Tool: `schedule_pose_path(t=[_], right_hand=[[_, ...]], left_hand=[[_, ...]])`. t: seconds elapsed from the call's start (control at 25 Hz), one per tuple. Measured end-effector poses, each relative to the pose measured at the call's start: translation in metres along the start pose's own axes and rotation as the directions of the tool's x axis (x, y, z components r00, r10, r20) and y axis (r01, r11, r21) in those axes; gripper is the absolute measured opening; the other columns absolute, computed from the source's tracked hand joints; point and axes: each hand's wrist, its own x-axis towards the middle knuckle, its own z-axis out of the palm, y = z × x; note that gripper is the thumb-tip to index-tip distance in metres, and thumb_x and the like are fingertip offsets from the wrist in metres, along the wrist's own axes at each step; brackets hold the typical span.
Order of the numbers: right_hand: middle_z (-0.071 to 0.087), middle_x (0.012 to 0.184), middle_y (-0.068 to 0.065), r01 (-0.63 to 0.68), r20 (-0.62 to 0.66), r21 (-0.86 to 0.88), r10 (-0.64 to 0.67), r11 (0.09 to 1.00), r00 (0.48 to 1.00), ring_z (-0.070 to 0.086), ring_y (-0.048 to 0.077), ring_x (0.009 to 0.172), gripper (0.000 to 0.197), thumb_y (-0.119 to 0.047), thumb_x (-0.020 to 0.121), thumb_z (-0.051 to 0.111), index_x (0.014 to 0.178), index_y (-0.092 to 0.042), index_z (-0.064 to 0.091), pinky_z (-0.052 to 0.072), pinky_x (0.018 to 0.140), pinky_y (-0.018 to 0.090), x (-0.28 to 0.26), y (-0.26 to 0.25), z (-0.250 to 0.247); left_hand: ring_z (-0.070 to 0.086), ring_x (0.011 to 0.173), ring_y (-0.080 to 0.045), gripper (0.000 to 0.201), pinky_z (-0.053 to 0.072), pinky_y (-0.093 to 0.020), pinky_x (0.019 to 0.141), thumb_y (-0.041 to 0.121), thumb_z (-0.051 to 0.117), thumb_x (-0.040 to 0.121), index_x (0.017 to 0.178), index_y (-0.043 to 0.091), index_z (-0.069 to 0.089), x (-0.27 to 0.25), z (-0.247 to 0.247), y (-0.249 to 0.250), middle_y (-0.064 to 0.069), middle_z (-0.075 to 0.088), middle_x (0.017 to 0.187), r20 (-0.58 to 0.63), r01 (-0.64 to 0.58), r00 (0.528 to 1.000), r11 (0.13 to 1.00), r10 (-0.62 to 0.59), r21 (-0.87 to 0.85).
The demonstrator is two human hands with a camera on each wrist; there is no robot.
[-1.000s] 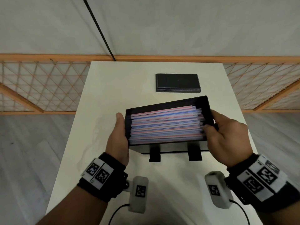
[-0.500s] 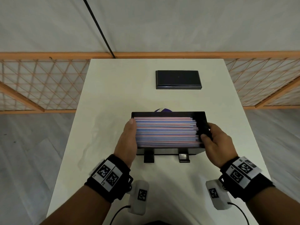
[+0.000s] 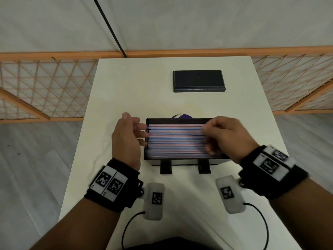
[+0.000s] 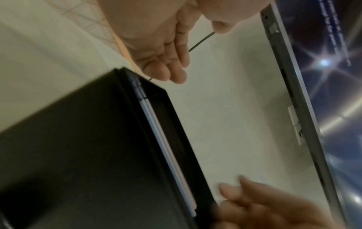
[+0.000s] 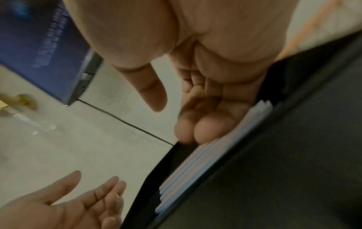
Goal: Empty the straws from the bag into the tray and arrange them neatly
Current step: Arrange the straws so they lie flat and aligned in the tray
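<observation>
The black tray [image 3: 180,121] stands flat on the white table [image 3: 126,91], filled with pink, blue and white straws [image 3: 176,139] lying side by side, left to right. My left hand [image 3: 138,134] is at the tray's left end with relaxed fingers reaching to the straw ends; it holds nothing. My right hand [image 3: 214,136] hovers blurred over the right part of the straws, and its loosely bent fingertips [image 5: 205,133] touch the straws [image 5: 205,162]. A purple scrap of the bag [image 3: 182,116] peeks out behind the tray. The left wrist view shows the tray's side [image 4: 78,155] and my left hand [image 4: 172,69].
A flat black box [image 3: 199,81] lies at the table's far right. Two black tabs [image 3: 165,168] stick out from the tray's front. Orange lattice fencing [image 3: 45,87] flanks the table. A blue-lit screen [image 4: 323,62] appears in the wrist views.
Both hands held the tray tilted, then level, by its ends. Now it stands on the table and both hands have let go; the right hand has moved onto the straws.
</observation>
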Motion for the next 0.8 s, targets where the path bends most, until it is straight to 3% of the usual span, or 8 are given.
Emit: schedule_pose_path(t=[0.08, 0.2, 0.52, 0.8], right_hand=[[0.059, 0.069, 0.016, -0.215, 0.156, 0.135, 0.194, 0.967, 0.969, 0.059, 0.026, 0.05, 0.015, -0.012, 0.092, 0.061, 0.079, -0.007, 0.056, 0.053, 0.054, 0.035, 0.009, -0.002, 0.022], [0.06, 0.071, 0.016, -0.327, 0.232, 0.184, 0.282, 0.927, 0.931, 0.066, 0.028, 0.057, 0.014, -0.011, 0.094, 0.059, 0.082, -0.003, 0.057, 0.056, 0.057, 0.035, 0.017, -0.006, 0.034], [0.064, 0.077, 0.015, -0.404, 0.236, 0.391, 0.334, 0.827, 0.912, 0.069, 0.029, 0.072, 0.009, -0.007, 0.093, 0.054, 0.093, 0.0, 0.06, 0.058, 0.077, 0.04, 0.025, -0.011, 0.043], [0.068, 0.089, 0.018, -0.441, 0.294, 0.512, 0.332, 0.737, 0.896, 0.073, 0.032, 0.081, 0.012, -0.004, 0.091, 0.052, 0.097, 0.001, 0.061, 0.06, 0.079, 0.042, 0.026, -0.009, 0.047]], left_hand=[[0.058, 0.051, -0.02, 0.044, 0.044, -0.029, 0.046, 0.042, 0.033, 0.106, 0.088, 0.011, 0.058, -0.005, 0.001, 0.005, -0.008, 0.062, 0.069, 0.035, 0.065, 0.997, 0.997, -0.064, -0.044], [0.059, 0.044, -0.026, 0.045, 0.046, -0.028, 0.042, 0.041, 0.034, 0.106, 0.087, 0.007, 0.057, -0.012, -0.001, 0.005, -0.01, 0.06, 0.063, 0.097, 0.09, 0.991, 0.996, -0.089, -0.006], [0.062, 0.046, -0.024, 0.04, 0.049, -0.026, 0.042, 0.033, 0.042, 0.106, 0.085, 0.003, 0.059, -0.022, 0.004, 0.0, -0.004, 0.062, 0.055, 0.143, 0.043, 0.988, 0.995, -0.055, 0.088], [0.066, 0.052, -0.025, 0.045, 0.051, -0.029, 0.047, 0.036, 0.044, 0.105, 0.087, -0.002, 0.061, -0.021, 0.004, -0.006, -0.006, 0.065, 0.06, 0.165, -0.02, 0.986, 0.984, -0.009, 0.174]])
